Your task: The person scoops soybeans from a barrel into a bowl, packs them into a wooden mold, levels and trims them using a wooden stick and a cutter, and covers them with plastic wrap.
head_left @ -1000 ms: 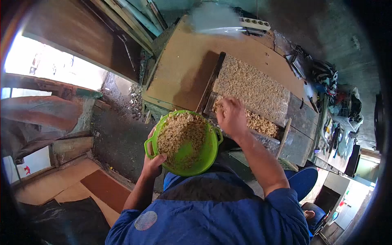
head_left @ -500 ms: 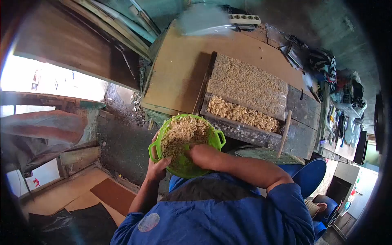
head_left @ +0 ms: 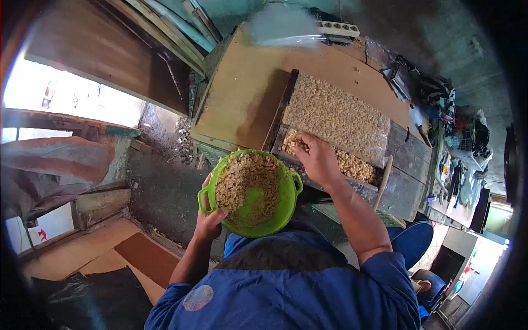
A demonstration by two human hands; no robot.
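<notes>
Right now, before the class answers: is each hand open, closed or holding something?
Left hand: closed, holding the green bowl by one side.
Right hand: partly curled at the flakes; whether it holds any cannot be told.

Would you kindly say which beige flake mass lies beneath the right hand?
The loose strip of beige flakes, under the right hand; the flat beige sheet lies beyond, the heap inside the round green bowl.

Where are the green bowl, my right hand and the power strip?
Green bowl (head_left: 285,208), head view, on its bare inner wall.
Right hand (head_left: 319,159), head view, on its back.
Power strip (head_left: 338,28), head view, on its socketed face.
</notes>
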